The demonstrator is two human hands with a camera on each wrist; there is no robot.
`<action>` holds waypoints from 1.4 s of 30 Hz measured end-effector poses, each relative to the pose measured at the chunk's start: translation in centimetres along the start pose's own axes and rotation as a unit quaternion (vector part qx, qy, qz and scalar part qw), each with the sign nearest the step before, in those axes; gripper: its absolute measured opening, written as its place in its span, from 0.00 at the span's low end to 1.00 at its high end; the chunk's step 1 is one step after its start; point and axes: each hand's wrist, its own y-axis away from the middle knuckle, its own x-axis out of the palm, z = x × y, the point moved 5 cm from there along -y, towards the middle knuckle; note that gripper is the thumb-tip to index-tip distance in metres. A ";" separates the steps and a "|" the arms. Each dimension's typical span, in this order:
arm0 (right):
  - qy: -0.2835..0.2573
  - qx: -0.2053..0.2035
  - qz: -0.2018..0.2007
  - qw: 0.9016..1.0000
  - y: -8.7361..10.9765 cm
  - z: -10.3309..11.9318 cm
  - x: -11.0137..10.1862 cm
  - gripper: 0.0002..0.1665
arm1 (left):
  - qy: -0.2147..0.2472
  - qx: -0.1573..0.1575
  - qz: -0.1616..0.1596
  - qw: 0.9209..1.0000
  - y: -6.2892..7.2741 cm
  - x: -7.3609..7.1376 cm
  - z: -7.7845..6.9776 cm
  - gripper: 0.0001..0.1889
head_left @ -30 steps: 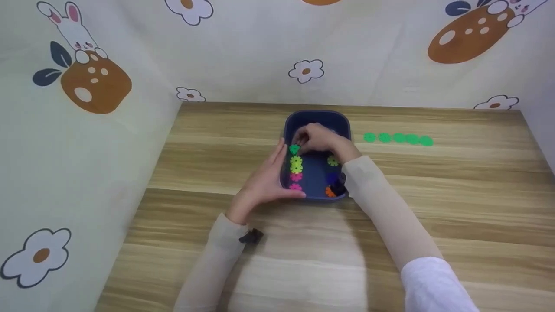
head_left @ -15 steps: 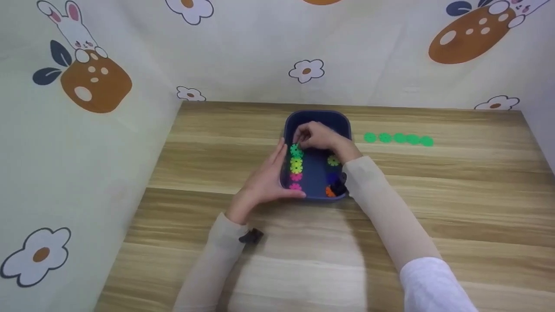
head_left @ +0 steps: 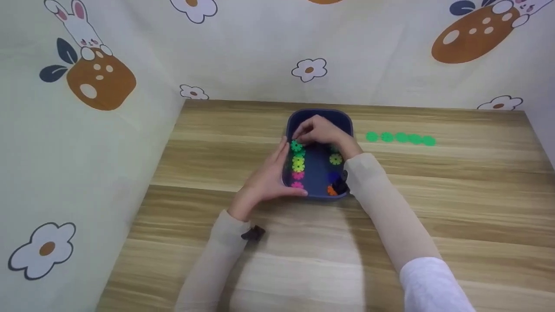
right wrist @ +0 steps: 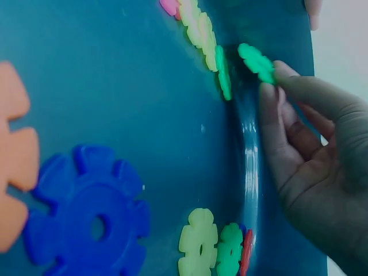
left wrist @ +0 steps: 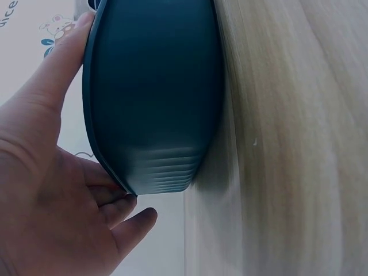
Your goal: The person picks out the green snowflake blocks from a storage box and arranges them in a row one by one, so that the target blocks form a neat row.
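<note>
A dark blue plastic bin (head_left: 316,177) holds flower-shaped plastic discs. My left hand (head_left: 264,184) is spread over its near left corner, thumb along the front rim and fingers against the left side; in the left wrist view they touch the rim. Inside the bin, my right hand (right wrist: 313,121) pinches a green flower disc (right wrist: 257,62) between thumb and fingertips. It is held over the far end of a left-hand row with another green disc (right wrist: 223,72), yellow discs (head_left: 298,164) and pink discs (head_left: 297,175).
Along the bin's right side lie a yellow-green disc (right wrist: 198,244), a green disc (right wrist: 230,250), a red disc (right wrist: 247,253), a blue disc (right wrist: 95,213) and an orange disc (right wrist: 11,155). Several green discs (head_left: 401,137) form a line on the wooden table right of the bin. A patterned cloth (head_left: 251,52) stands behind.
My right hand has lifted slightly with the green disc, showing another green disc below it in the row. The left hand stays at the bin's corner. The view has shifted a little.
</note>
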 end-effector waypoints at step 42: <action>-0.237 0.013 -0.235 0.943 7.4 -0.2 -11.8 0.11 | 0.010 -0.001 -0.010 1.000 0.0 -0.1 -0.1 0.70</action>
